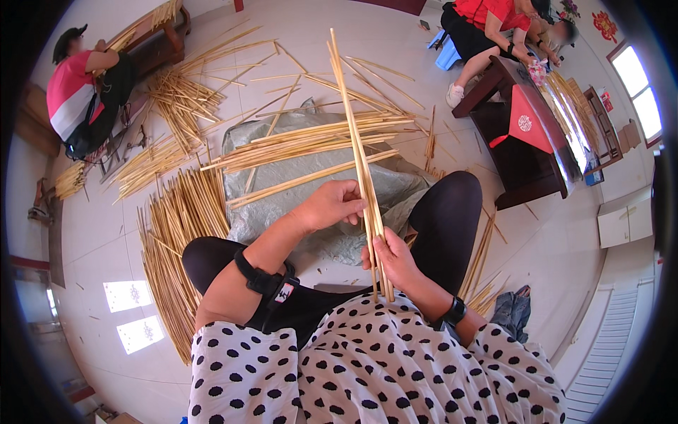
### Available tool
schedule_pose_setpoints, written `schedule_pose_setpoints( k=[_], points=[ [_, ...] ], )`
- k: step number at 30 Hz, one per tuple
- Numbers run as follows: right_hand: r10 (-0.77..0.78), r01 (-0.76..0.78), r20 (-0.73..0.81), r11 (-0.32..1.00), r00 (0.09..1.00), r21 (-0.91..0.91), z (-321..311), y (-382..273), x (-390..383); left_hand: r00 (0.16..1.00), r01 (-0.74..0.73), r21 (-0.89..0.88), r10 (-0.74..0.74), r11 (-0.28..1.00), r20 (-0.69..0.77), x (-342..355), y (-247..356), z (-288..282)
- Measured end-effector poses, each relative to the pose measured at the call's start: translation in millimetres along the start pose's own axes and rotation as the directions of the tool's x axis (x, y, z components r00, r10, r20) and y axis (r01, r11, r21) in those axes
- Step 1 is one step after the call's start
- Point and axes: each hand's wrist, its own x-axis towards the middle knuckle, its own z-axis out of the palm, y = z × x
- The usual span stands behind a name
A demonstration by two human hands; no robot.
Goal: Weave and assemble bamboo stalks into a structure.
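Gripped by both hands (332, 205) (393, 258), bamboo strips (355, 134) point straight away

- sticks (357, 148): pale straw yellow
- sheet (282, 141): grey-green
- top (367, 367): white with black dots
- leggings (445, 212): black
- floor (92, 233): pale grey tiles
- table (519, 159): dark brown, red cloth (526, 124)
- stool (447, 56): blue

the one view looks steeply down from the seated person's head, close over the lap, facing the grey sheet (311, 177) on the floor ahead; past that sheet it takes in the far wall, bent by the fisheye.
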Motion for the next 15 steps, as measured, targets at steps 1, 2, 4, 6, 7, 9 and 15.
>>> schedule_pose_setpoints(
  k=[1, 2, 4, 6, 7, 9, 15],
  points=[
    [0.0, 0.0, -0.007, 1.0, 1.0, -0.008, 0.5, 0.3, 0.1, 1.0, 0.002, 0.024, -0.002, 1.0, -0.002, -0.3, -0.4, 0.0],
    [0.001, -0.001, -0.014, 1.0, 1.0, -0.016, 0.9, 0.7, 0.2, 1.0, 0.002, 0.023, -0.002, 1.0, -0.003, -0.4, -0.3, 0.0],
    [0.001, -0.001, -0.015, 1.0, 1.0, -0.025, 0.9, 3.2, 0.9, 1.0, 0.017, 0.054, -0.018, 0.998, 0.006, -0.2, 0.1, -0.4],
    [0.002, -0.002, -0.018, 0.999, 1.0, -0.034, 1.5, 3.7, 1.1, 1.0, 0.014, 0.055, -0.014, 0.998, 0.004, 0.7, -1.5, -0.9],
    [0.003, -0.004, -0.022, 0.999, 1.0, -0.032, 2.3, 2.6, 1.0, 1.0, 0.011, 0.057, -0.011, 0.998, 0.002, 0.8, -2.0, -1.4],
    [0.004, -0.005, -0.025, 1.0, 1.0, -0.029, 3.3, 2.1, 1.2, 1.0, 0.009, 0.061, -0.009, 0.998, 0.002, 0.8, -3.2, -2.5],
    [0.018, -0.018, -0.027, 1.0, 0.999, -0.005, 3.3, 5.4, 1.5, 1.0, -0.012, 0.075, 0.013, 0.997, -0.017, 0.8, -2.7, -1.7]
  ],
)
